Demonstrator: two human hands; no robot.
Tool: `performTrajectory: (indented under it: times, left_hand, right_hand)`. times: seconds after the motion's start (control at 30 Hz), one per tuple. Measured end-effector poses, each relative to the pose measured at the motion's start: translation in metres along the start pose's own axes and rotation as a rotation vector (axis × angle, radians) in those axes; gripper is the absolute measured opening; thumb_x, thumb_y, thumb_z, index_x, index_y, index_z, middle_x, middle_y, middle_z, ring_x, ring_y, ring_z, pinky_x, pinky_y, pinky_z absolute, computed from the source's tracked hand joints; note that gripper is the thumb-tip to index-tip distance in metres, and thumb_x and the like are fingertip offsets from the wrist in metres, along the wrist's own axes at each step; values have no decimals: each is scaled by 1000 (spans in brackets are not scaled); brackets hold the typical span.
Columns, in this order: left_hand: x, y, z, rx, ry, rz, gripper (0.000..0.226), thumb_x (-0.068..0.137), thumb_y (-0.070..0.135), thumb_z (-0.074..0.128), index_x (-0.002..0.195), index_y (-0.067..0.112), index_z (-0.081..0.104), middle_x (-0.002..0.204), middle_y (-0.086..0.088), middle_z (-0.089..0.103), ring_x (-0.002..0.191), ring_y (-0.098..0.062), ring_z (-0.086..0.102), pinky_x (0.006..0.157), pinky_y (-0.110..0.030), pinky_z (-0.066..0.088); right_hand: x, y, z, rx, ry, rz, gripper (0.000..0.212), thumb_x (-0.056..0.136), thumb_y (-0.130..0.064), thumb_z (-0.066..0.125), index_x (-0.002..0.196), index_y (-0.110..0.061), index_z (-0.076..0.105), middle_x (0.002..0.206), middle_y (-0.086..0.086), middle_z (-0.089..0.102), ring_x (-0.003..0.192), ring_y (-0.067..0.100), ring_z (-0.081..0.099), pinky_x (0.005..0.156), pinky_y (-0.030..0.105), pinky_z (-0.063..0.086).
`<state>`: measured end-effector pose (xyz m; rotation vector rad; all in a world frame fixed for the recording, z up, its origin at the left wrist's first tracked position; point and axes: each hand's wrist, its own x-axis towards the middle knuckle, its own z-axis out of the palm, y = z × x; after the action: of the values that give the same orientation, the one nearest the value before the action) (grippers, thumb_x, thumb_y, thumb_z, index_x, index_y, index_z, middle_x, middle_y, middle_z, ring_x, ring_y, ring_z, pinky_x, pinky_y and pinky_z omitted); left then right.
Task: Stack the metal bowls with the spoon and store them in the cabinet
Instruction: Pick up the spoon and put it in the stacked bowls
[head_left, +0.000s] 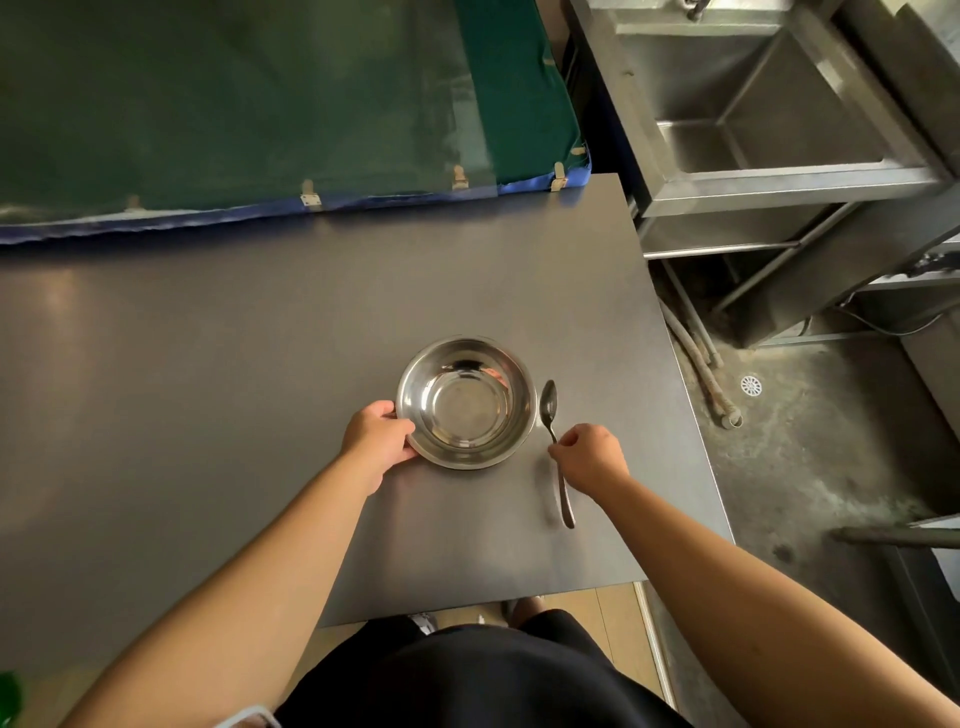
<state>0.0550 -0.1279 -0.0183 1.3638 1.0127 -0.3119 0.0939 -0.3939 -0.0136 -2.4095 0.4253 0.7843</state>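
Spoon (556, 449) lengthwise, head pointing away

No legible text, label, brand, number or sign appears anywhere in the view.
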Motion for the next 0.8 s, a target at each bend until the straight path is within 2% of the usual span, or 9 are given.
performTrajectory:
  times: [0.07,0.17,0.27,0.47,0.57,0.63,0.73,0.8]
  left_hand:
    - [1,-2,-4,4,-2,-17,58,89,-10,55,145,5,45,128,-16,61,108,-32,68,87,-47,60]
    - [0,-4,-9,-1,-8,-25,61,90,-8,56,148,7,42,128,-18,62,107,-32,68,83,-44,61]
    - [-3,-4,-14,-5,-14,-33,57,91,-6,56,145,8,44,121,-18,65,104,-31,69,72,-39,61]
    - [-8,-5,-23,-23,-107,-50,55,93,-3,61,141,16,44,111,-17,67,94,-31,72,71,-43,63]
    - [-10,-2,-23,-39,-134,-47,50,92,-8,60,129,22,46,117,-15,64,96,-31,72,64,-39,63]
    - [-10,1,-24,-37,-131,-37,46,91,-11,57,121,24,45,114,-15,65,90,-30,72,59,-37,62]
    - [-11,4,-27,-27,-138,-20,45,89,-11,54,118,23,46,107,-16,66,79,-26,72,53,-34,61]
    - [-12,6,-33,-23,-144,-3,46,87,-11,54,118,23,49,108,-17,66,79,-27,72,53,-34,60]
  right_hand:
    - [-5,-5,-4,12,22,-35,6,86,-19,63,83,-16,67,81,2,69,72,19,63,57,27,47]
    - [-15,-17,-10,73,64,-93,7,87,-18,63,84,-17,69,82,5,72,77,23,69,68,36,58]
    - [-27,-32,-11,142,70,-144,8,88,-19,65,80,-19,69,80,6,73,78,27,72,71,43,61]
    - [-45,-70,8,97,-44,-200,11,89,-22,69,85,-12,72,80,7,74,80,28,73,70,40,59]
    - [-52,-86,20,77,-73,-211,12,87,-18,70,87,-6,73,83,13,76,81,31,74,71,42,61]
    - [-55,-94,26,57,-82,-220,12,87,-16,71,88,-4,73,85,13,76,84,31,73,75,43,61]
    - [-60,-104,30,16,-80,-231,10,88,-16,73,88,-6,73,86,9,73,89,29,72,81,43,60]
    - [-64,-110,32,-8,-74,-237,11,88,-16,74,88,-5,73,88,12,74,89,30,72,83,45,59]
